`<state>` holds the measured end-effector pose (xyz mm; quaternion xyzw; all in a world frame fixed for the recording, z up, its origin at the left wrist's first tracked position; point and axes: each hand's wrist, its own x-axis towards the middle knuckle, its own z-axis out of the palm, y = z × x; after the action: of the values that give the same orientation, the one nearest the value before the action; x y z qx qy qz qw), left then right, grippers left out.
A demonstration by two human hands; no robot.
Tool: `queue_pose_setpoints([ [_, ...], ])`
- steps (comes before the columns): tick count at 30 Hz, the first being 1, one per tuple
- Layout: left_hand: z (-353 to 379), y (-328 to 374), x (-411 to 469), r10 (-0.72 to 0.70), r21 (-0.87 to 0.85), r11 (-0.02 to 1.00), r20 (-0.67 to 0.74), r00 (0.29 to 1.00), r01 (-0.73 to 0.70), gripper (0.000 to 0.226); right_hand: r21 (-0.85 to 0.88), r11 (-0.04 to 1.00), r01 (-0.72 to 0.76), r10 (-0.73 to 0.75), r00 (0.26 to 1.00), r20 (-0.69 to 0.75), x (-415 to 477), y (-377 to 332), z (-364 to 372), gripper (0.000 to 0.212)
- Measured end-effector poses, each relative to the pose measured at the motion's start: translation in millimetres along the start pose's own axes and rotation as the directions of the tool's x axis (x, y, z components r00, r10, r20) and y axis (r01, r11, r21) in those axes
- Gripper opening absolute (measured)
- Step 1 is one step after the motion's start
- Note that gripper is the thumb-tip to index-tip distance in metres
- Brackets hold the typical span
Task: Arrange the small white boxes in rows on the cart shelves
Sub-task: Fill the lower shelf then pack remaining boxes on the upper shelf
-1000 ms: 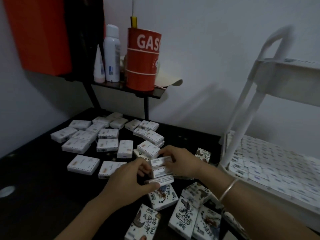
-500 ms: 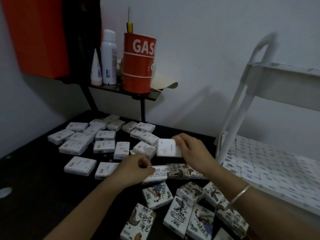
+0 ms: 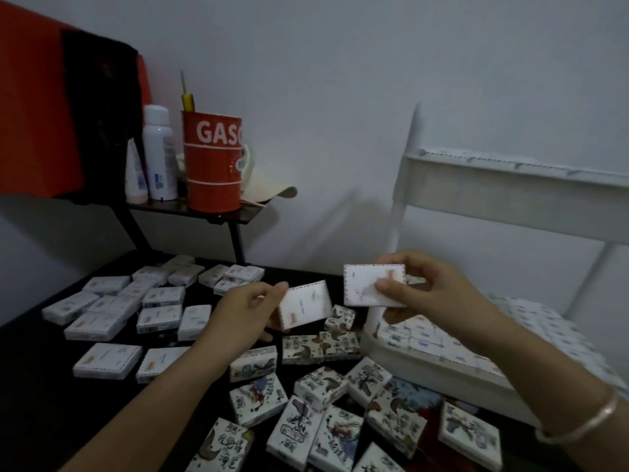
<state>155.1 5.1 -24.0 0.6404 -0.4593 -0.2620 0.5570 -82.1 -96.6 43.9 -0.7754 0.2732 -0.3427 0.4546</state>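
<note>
Both hands are lifting clear of the black tabletop (image 3: 37, 396) now, where half a second back the left one was down low at the pile. The left hand (image 3: 243, 313) is pinching a small white cardboard box with a dotted border (image 3: 304, 304), thumb on its upper corner and fingers curled behind it, tilted. The right hand (image 3: 440, 292) is gripping a second white box (image 3: 371, 284) the same way, thumb flat on the face, and is holding it higher and nearer the white metal cart (image 3: 399, 212).

Both boxes are hanging in the air between the table pile and the cart's lower shelf (image 3: 425, 369), where rows of white boxes (image 3: 531, 330) are already lying packed edge to edge. More loose white boxes (image 3: 107, 361) and picture-printed boxes (image 3: 306, 434) are waiting on the table.

These boxes are looking light and stiff to me, easy for one hand each, though the thin card is probably denting if squeezed hard. Their smooth faces may be a little slippery, so taking them across the broad faces or by the short edges seems safest, leaving one long edge free to butt against a neighbour in the row.
</note>
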Motion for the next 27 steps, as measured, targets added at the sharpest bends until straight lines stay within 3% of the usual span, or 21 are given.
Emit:
queue_pose_setpoints([
  [3,25,33,-5,0.025,-0.201,0.98,0.105,0.994,-0.004,0.04,-0.101,0.993,0.056,-0.066,0.994,-0.093,-19,-12,-37,0.035],
  [7,64,68,-5,0.107,-0.32,0.947,0.211,0.972,-0.035,0.043,-0.211,0.974,0.079,-0.131,0.961,-0.242,-49,-26,-81,0.038],
  [10,92,95,0,0.184,-0.298,0.949,0.252,0.95,-0.104,0.043,-0.324,0.944,0.067,-0.167,0.942,-0.291,-70,-37,-110,0.042],
  [13,117,129,3,0.338,-0.24,0.93,0.268,0.902,-0.278,0.04,-0.394,0.916,0.081,-0.221,0.92,-0.324,-83,-54,-137,0.029],
  [15,131,155,3,0.442,-0.235,0.891,0.25,0.862,-0.388,0.034,-0.395,0.914,0.093,-0.248,0.898,-0.363,-86,-69,-157,0.021],
  [17,142,183,4,0.549,-0.224,0.833,0.226,0.805,-0.506,0.03,-0.378,0.92,0.108,-0.273,0.867,-0.417,-82,-84,-178,0.031],
  [20,151,225,17,0.648,-0.181,0.761,0.188,0.738,-0.623,0.038,-0.301,0.944,0.133,-0.287,0.781,-0.555,-62,-104,-211,0.032],
  [23,158,260,44,0.667,-0.13,0.745,0.152,0.729,-0.655,0.052,-0.306,0.952,0.022,-0.201,0.797,-0.57,-27,-113,-242,0.038],
  [27,173,291,86,0.633,-0.086,0.774,0.115,0.765,-0.628,0.048,-0.177,0.945,-0.274,0.154,0.853,-0.499,20,-102,-268,0.05],
])
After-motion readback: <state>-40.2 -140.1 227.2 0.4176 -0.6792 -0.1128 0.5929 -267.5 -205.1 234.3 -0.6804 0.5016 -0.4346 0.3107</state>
